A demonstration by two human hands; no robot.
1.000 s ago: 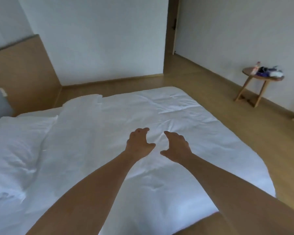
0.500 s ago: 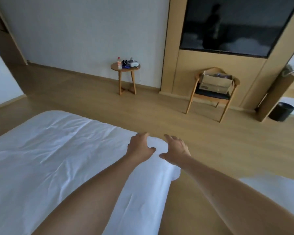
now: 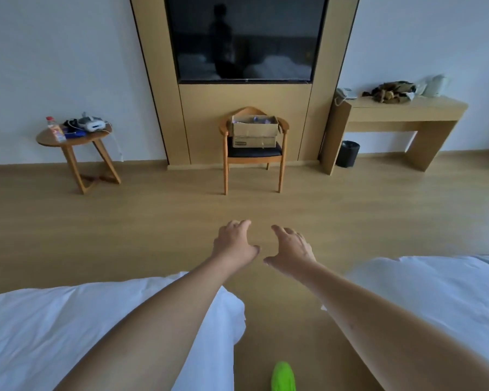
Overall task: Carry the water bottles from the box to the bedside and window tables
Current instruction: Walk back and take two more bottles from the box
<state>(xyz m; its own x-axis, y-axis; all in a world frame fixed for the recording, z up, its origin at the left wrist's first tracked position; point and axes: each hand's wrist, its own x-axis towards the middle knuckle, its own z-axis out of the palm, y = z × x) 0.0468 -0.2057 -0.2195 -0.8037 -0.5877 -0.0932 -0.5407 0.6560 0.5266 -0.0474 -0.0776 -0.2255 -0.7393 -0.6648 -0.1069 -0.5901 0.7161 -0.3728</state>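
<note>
Hotel room past the outstretched fingers, two white beds flanking the gap.

Straight beyond the fingertips a wooden chair (image 3: 253, 153) stands under a dark wall television (image 3: 244, 38); farther right, a black bin (image 3: 347, 153) sits by a long desk (image 3: 407, 108) bearing a telephone (image 3: 345, 93) and kettle (image 3: 436, 85); below the wrists, a green shoe (image 3: 283, 377).

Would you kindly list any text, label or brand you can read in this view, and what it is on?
None can be read.
Bottle on the round side table: red and white label, too blurred.
Lower cardboard box on the chair: dark label patch, too small.
</note>
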